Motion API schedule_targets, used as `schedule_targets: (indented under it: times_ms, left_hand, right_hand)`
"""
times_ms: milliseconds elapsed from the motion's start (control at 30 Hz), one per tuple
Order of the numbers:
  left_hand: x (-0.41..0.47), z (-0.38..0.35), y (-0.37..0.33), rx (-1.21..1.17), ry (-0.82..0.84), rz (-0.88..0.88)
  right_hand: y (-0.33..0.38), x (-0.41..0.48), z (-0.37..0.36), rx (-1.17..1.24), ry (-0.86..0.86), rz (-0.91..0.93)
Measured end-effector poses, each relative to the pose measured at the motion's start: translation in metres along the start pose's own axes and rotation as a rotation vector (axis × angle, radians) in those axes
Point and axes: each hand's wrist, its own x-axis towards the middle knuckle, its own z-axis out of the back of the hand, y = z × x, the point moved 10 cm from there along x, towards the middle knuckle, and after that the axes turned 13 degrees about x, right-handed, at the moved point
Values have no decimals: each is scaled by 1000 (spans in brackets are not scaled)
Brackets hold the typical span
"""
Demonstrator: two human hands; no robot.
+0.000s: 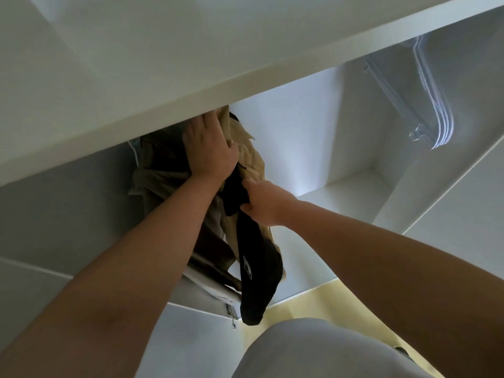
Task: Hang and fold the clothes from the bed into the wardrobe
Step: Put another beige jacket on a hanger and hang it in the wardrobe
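**Garments held up at the wardrobe rail**

The hanging step is judged to be in hand. A beige garment (pixel 251 156) and a black garment (pixel 256 282) are held up inside the wardrobe (pixel 300 132), just under its shelf (pixel 191 77). The left grip (pixel 210 151) is laid over the top of the beige garment. Its fingertips are hidden behind the shelf edge, so it cannot be told whether they are curled round a hanger. The right grip (pixel 261 205) is pinched on a fold of the black garment, which hangs down below it against the beige cloth. The rail (pixel 207 282) is partly covered by the clothes. Empty white hangers (pixel 428 110) are seen well apart to the right. Next, the hanger hook is probably to be seated and the black cloth drawn straight, which calls for a steady hold at the top.
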Motion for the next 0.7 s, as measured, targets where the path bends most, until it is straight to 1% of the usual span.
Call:
schedule_targets:
  times_ms: [67, 100, 133, 167, 200, 300, 367, 400, 433, 500, 533, 600, 700]
  left_hand:
    - [-3, 10, -18, 72, -48, -116]
    - [-5, 14, -32, 70, -76, -189]
    - [-8, 17, -48, 52, -94, -254]
    - [-11, 15, -63, -3, -77, -295]
    - [-14, 8, -78, -103, -5, -301]
    - [-36, -28, -145, -414, 334, -285]
    - [-65, -41, -201, -554, 502, -335]
    - [-88, -41, -251, -632, 591, -401]
    - [-109, -40, -288, -686, 670, -438]
    - [-130, -34, -313, -775, 779, -406]
    - [-153, -24, -347, -844, 864, -434]
    - [-208, 8, -418, -968, 1060, -486]
    - [-291, 78, -505, -1054, 1242, -608]
  right_hand:
    - [-8, -6, 7, 71, -11, -22]
    - [-18, -10, 15, 145, -50, -67]
    - [-33, -17, 27, 242, -123, -139]
    - [-52, -27, 40, 359, -227, -216]
    - [-72, -42, 52, 489, -350, -287]
    - [-135, -112, 87, 799, -724, -460]
    - [-172, -175, 107, 881, -980, -567]
    - [-197, -228, 116, 920, -1145, -633]
    - [-212, -271, 120, 968, -1263, -664]
    - [-215, -302, 115, 1061, -1304, -711]
    - [-220, -339, 116, 1077, -1379, -749]
    - [-224, -423, 122, 1085, -1585, -785]
    - [-218, -549, 122, 1063, -1881, -813]
